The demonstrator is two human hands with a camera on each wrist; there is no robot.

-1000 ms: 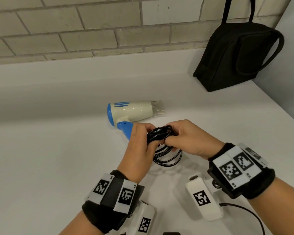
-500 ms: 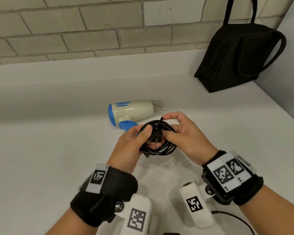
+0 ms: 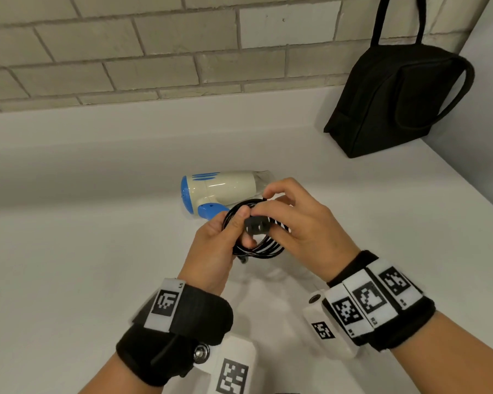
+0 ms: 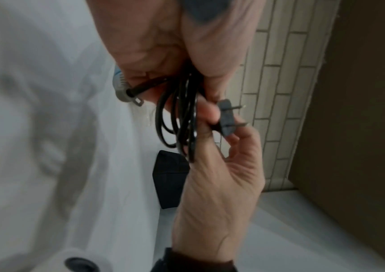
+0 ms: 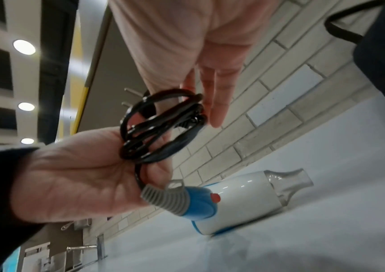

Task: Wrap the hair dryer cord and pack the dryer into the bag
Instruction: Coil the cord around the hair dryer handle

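The white-and-blue hair dryer point(image 3: 222, 190) lies on its side on the white counter point(image 3: 97, 251), nozzle pointing right. Its black cord point(image 3: 258, 248) is gathered into a small coil just in front of the handle. My left hand point(image 3: 234, 231) grips the coil's left side, thumb on top. My right hand point(image 3: 271, 211) pinches the black plug point(image 3: 256, 226) against the coil with thumb and forefinger. The left wrist view shows the plug point(image 4: 227, 117) with its prongs pointing away from the coil point(image 4: 182, 117). In the right wrist view, the cord point(image 5: 161, 127) runs down into the dryer point(image 5: 245, 198) handle.
A black bag point(image 3: 396, 100) with long handles stands at the back right, leaning in the corner against the brick wall point(image 3: 154, 52) and a side wall point(image 3: 481, 123). The counter's back ledge point(image 3: 125, 132) runs below the bricks.
Both hands have lifted the coil slightly and tightened it. The right hand has turned the plug from upright to lying across the coil's top.
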